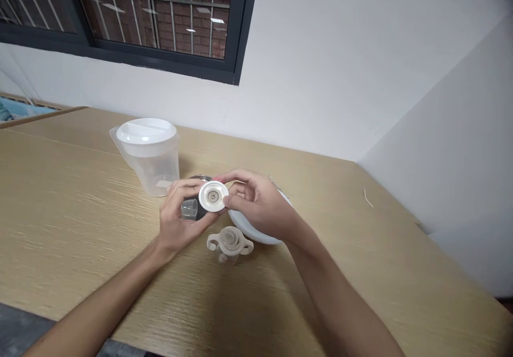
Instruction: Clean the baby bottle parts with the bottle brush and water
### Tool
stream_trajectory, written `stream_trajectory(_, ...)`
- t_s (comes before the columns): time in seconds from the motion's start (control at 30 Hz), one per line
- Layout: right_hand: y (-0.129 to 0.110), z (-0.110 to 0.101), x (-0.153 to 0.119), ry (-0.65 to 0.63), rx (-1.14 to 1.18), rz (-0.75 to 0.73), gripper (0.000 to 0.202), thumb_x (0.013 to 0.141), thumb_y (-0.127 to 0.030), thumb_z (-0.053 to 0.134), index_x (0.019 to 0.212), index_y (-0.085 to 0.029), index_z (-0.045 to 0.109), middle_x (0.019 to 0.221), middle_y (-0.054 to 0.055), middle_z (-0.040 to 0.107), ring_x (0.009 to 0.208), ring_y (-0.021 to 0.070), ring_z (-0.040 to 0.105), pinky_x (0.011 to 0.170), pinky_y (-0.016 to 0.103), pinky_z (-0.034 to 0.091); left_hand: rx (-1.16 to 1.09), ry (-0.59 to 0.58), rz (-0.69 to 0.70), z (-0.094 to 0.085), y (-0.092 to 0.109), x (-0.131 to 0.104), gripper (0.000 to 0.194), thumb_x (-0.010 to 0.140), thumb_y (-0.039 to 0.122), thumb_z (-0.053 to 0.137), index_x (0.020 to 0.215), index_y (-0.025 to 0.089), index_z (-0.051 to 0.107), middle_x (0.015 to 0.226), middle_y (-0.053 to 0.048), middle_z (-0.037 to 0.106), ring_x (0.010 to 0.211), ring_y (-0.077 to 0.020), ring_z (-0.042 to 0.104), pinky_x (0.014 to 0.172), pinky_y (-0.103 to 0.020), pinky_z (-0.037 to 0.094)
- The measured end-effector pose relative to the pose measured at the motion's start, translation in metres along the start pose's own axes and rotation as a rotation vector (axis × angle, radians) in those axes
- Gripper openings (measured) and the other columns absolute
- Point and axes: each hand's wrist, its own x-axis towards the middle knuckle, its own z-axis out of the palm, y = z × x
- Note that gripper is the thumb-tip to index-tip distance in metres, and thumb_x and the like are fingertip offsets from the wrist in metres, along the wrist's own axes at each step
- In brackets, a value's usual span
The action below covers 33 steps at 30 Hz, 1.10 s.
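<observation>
Between my two hands, raised over the table, is a round white lid (214, 196) whose ringed face points toward me. My left hand (178, 212) grips its left and lower edge with thumb and fingers. On the opposite side, the thumb and fingers of my right hand (256, 202) pinch the rim. Just below stands a clear cup with a beige two-handled collar (230, 241). Behind my left hand a small clear plastic cup (189, 209) shows in part, beside a dark round container (201, 177) that is mostly hidden.
A translucent pitcher (154, 156) with a white lid stands at the back left of the wooden table (100, 229). A white bowl (254, 231) is partly covered by my right hand. Toward the right lies a thin pale strip (367, 198). The wall and barred window are behind.
</observation>
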Motion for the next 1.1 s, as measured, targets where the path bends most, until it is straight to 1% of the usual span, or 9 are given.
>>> stream_trajectory(0.07, -0.001, 0.0, -0.001, 0.005, -0.003, 0.014, 0.032, 0.078, -0.014, 0.068, 0.109, -0.022, 0.072, 0.069, -0.003, 0.065, 0.067, 0.0144, 0.061, 0.06, 0.027, 0.047, -0.008, 0.001, -0.003, 0.0, 0.0, 0.0, 0.043, 0.076, 0.019, 0.089, 0.111, 0.023, 0.065, 0.113, -0.009, 0.073, 0.109, -0.0288, 0.071, 0.091, -0.046, 0.055)
stream_trajectory(0.17, 0.0, 0.001, -0.001, 0.019, -0.023, -0.012, 0.033, 0.078, -0.014, 0.07, 0.11, -0.022, 0.072, 0.071, -0.004, 0.065, 0.065, 0.0121, 0.058, 0.058, 0.025, 0.045, -0.01, 0.004, 0.02, -0.001, 0.0, 0.0, 0.042, 0.077, 0.017, 0.087, 0.112, 0.023, 0.065, 0.113, -0.009, 0.073, 0.108, -0.0281, 0.071, 0.091, -0.045, 0.055)
stream_trajectory(0.3, 0.005, 0.004, 0.0, 0.046, -0.046, -0.058, 0.031, 0.079, -0.013, 0.069, 0.109, -0.021, 0.071, 0.09, 0.0, 0.073, 0.074, 0.0126, 0.062, 0.068, 0.028, 0.05, 0.004, 0.009, 0.071, -0.001, -0.002, 0.0, 0.046, 0.075, 0.014, 0.088, 0.114, 0.023, 0.065, 0.113, -0.009, 0.073, 0.105, -0.0269, 0.071, 0.088, -0.044, 0.056)
stream_trajectory(0.43, 0.009, 0.005, 0.001, 0.078, -0.057, -0.051, 0.03, 0.08, -0.013, 0.068, 0.108, -0.022, 0.072, 0.091, 0.001, 0.074, 0.083, 0.0161, 0.066, 0.075, 0.031, 0.053, 0.005, 0.007, 0.085, 0.0, -0.003, 0.0, 0.047, 0.075, 0.014, 0.089, 0.114, 0.023, 0.065, 0.113, -0.009, 0.073, 0.104, -0.027, 0.071, 0.087, -0.044, 0.055)
stream_trajectory(0.53, 0.007, 0.005, 0.001, 0.061, -0.013, -0.061, 0.029, 0.079, -0.013, 0.069, 0.107, -0.022, 0.072, 0.097, 0.002, 0.075, 0.088, 0.0174, 0.068, 0.077, 0.032, 0.054, 0.0, 0.011, 0.078, 0.0, -0.002, -0.001, 0.046, 0.076, 0.015, 0.089, 0.114, 0.023, 0.065, 0.113, -0.01, 0.073, 0.104, -0.0274, 0.071, 0.088, -0.045, 0.055)
stream_trajectory(0.7, -0.004, 0.003, 0.0, -0.015, 0.053, 0.014, 0.028, 0.081, -0.014, 0.065, 0.107, -0.02, 0.072, 0.073, -0.002, 0.07, 0.07, 0.0149, 0.065, 0.066, 0.03, 0.052, -0.03, 0.022, 0.069, -0.001, -0.001, -0.001, 0.048, 0.074, 0.018, 0.091, 0.114, 0.022, 0.065, 0.114, -0.011, 0.073, 0.104, -0.0287, 0.071, 0.087, -0.046, 0.056)
stream_trajectory(0.8, -0.005, 0.003, -0.001, 0.02, 0.059, 0.05, 0.023, 0.08, -0.013, 0.064, 0.101, -0.019, 0.071, 0.077, 0.0, 0.073, 0.069, 0.0149, 0.066, 0.065, 0.029, 0.051, -0.017, 0.007, 0.092, -0.002, 0.001, 0.0, 0.05, 0.073, 0.02, 0.093, 0.114, 0.022, 0.064, 0.113, -0.011, 0.073, 0.101, -0.0279, 0.072, 0.085, -0.045, 0.055)
stream_trajectory(0.93, 0.001, 0.004, -0.002, 0.035, -0.008, 0.06, 0.024, 0.078, -0.018, 0.069, 0.102, -0.021, 0.07, 0.069, -0.002, 0.069, 0.064, 0.0151, 0.063, 0.058, 0.028, 0.047, 0.016, -0.011, 0.152, -0.002, 0.003, 0.003, 0.05, 0.074, 0.02, 0.092, 0.115, 0.021, 0.063, 0.111, -0.011, 0.074, 0.099, -0.0269, 0.071, 0.082, -0.043, 0.054)
stream_trajectory(1.1, 0.003, 0.004, -0.003, 0.062, -0.078, 0.041, 0.023, 0.079, -0.019, 0.067, 0.101, -0.022, 0.07, 0.066, -0.003, 0.066, 0.06, 0.0136, 0.058, 0.054, 0.027, 0.042, 0.032, -0.015, 0.155, -0.002, 0.003, 0.003, 0.048, 0.076, 0.019, 0.09, 0.115, 0.021, 0.062, 0.11, -0.01, 0.074, 0.099, -0.0266, 0.071, 0.082, -0.042, 0.052)
